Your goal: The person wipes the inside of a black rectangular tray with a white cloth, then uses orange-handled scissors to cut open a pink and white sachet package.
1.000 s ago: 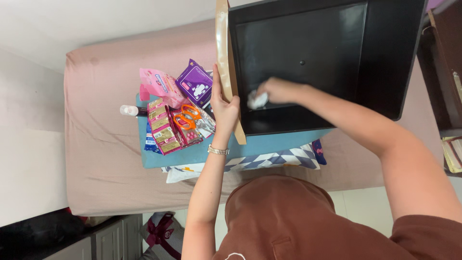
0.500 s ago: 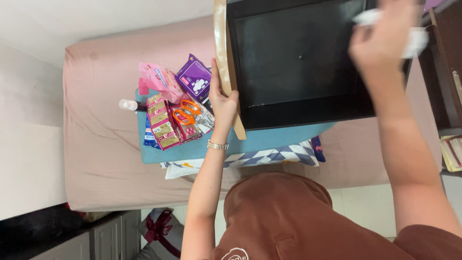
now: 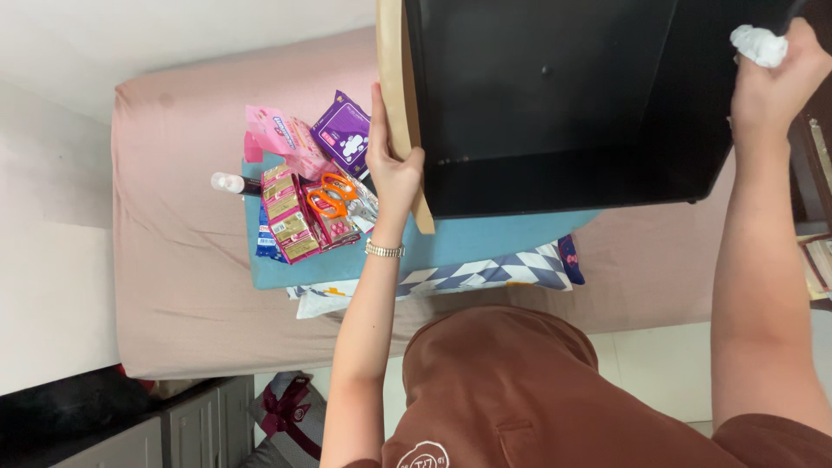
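left hand (image 3: pixel 394 169) gripping pale wooden front (image 3: pixel 399 104) of black drawer (image 3: pixel 555 95); right hand (image 3: pixel 771 87) clutching crumpled white tissue (image 3: pixel 758 45) against far edge. drawer tilting over bed (image 3: pixel 173 243); weak tissue-side grip risking slip onto orange-handled scissors (image 3: pixel 334 195).

Pink bed (image 3: pixel 173 260) fills the middle, w/ a blue cloth (image 3: pixel 485 247) spread on it. On the cloth's left part, a heap of small stuff: pink packet (image 3: pixel 276 132), purple packet (image 3: pixel 344 134) just beside it, red-and-yellow boxes (image 3: pixel 290 217) below, orange scissors (image 3: pixel 334 192) lying across the boxes. A small white-capped bottle (image 3: pixel 230 183) lies at the cloth's left edge. A blue-and-white patterned pillow (image 3: pixel 485 276) sits at the cloth's near edge. Grey cabinet (image 3: pixel 182 425) at bottom left, maroon bag (image 3: pixel 290 412) beside it. White wall (image 3: pixel 52 260) on the left, pale floor tiles (image 3: pixel 650 364) near the bed's lower edge.
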